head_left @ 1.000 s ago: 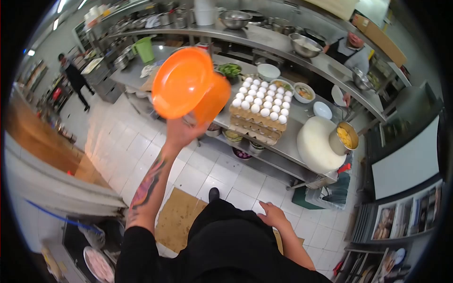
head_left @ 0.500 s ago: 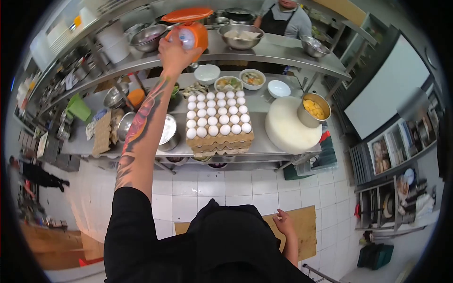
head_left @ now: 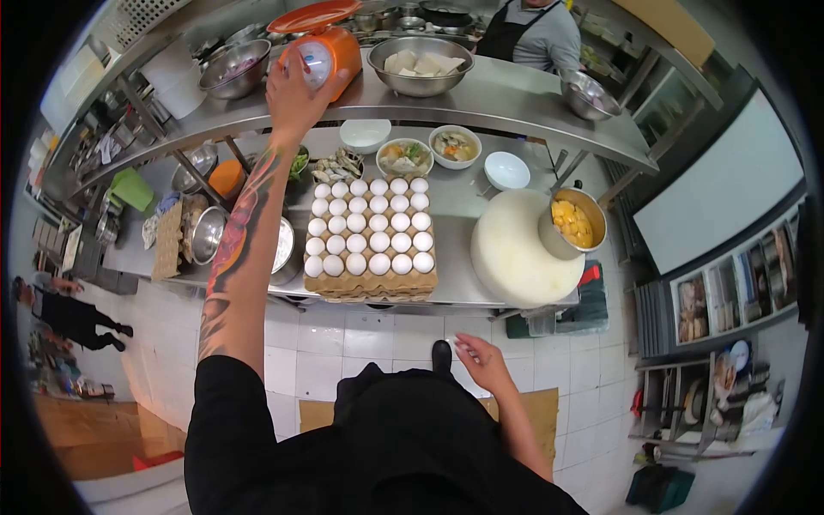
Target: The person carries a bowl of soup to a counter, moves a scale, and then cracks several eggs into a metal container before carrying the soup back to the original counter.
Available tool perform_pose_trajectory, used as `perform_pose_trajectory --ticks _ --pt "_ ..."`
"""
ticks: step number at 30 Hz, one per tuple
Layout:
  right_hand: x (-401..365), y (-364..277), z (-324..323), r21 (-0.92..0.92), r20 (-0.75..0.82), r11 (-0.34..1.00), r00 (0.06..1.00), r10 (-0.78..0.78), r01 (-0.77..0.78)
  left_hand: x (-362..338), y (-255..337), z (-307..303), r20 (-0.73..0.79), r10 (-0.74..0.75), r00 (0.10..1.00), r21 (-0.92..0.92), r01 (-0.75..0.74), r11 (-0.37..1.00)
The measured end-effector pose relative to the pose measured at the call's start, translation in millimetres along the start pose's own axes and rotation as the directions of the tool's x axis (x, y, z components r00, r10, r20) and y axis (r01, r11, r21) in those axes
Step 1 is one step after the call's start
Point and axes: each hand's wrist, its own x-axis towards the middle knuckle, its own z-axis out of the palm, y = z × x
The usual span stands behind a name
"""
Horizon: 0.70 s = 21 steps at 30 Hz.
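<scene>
My left hand (head_left: 298,99), at the end of an outstretched tattooed arm, grips an orange kitchen scale (head_left: 346,58) on the upper steel shelf. Its fingers lie across the side and the round white dial, and an orange pan tops the scale. Low in front of my body hovers my right hand (head_left: 484,364), fingers loosely bent and apart, with nothing visible in them. Beside the scale stands a steel bowl (head_left: 421,82) of white chunks. Below the shelf, stacked cardboard trays hold white eggs (head_left: 378,221).
On the counter are bowls of soup (head_left: 404,158), a white bowl (head_left: 506,171), and a thick round white block (head_left: 519,253) with a pot of yellow pieces (head_left: 572,225). A person (head_left: 534,34) stands behind the shelf; another person (head_left: 73,313) is at far left.
My view has moved nearer the counter. My left hand stays on the scale, and the scale appears turned slightly. My right hand has come forward and up from beside my body.
</scene>
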Motion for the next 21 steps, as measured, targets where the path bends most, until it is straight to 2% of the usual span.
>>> perform_pose_trajectory --ticks 2,3,4,6,8,9,11,12,13,14,15,17,19,20,21 --pt "45 -11 -8 0.037 0.009 0.990 0.991 -0.137 0.137 -7 -1 -5 0.033 0.014 0.999 -0.032 -0.013 0.999" --pt "67 -12 -11 0.051 0.012 0.984 0.985 -0.174 0.173 -19 1 -12 -0.032 0.044 0.999 -0.042 -0.045 0.998" --pt "89 -11 -12 0.128 0.010 0.981 0.989 -0.145 0.143 -35 7 -21 -0.096 0.075 0.993 -0.050 -0.080 0.996" --pt "135 -1 -11 0.212 0.027 0.972 0.993 -0.112 0.104 -76 34 -54 0.012 0.002 1.000 -0.135 0.000 0.991" --pt "180 14 -8 0.452 0.234 0.850 0.956 0.178 -0.269 -135 38 -71 0.119 -0.032 0.992 -0.077 0.042 0.996" --pt "196 17 -7 0.449 0.253 0.849 0.951 0.178 -0.278 -162 48 -84 0.170 -0.083 0.982 -0.093 0.100 0.991" --pt "224 20 1 0.456 0.392 0.737 0.856 0.337 -0.499 -219 42 -102 0.192 -0.140 0.971 -0.052 0.153 0.987" --pt "235 22 7 0.437 0.426 0.742 0.843 0.328 -0.509 -255 32 -109 0.186 -0.287 0.940 -0.106 0.309 0.945" --pt "244 26 11 0.463 0.461 0.698 0.821 0.337 -0.546 -289 23 -118 0.170 -0.425 0.889 -0.064 0.440 0.896" --pt "251 29 16 0.483 0.494 0.653 0.798 0.346 -0.583 -329 10 -124 0.154 -0.651 0.744 -0.083 0.666 0.741" --pt "256 30 22 0.511 0.493 0.624 0.797 0.350 -0.591 -355 10 -132 0.133 -0.800 0.585 -0.118 0.811 0.574" --pt "267 42 34 0.537 0.507 0.602 0.797 0.329 -0.591 -419 -16 -140 0.141 -0.852 0.504 -0.159 0.861 0.483" --pt "270 38 41 0.561 0.524 0.585 0.798 0.296 -0.586 -424 -7 -153 0.258 -0.932 0.255 -0.150 0.963 0.222" --pt "273 42 46 0.553 0.539 0.586 0.790 0.291 -0.593 -423 -7 -155 0.241 -0.939 0.244 -0.152 0.965 0.212" --pt "276 47 51 0.546 0.551 0.586 0.783 0.288 -0.599 -419 -12 -155 0.297 -0.940 0.165 -0.230 0.968 0.097"
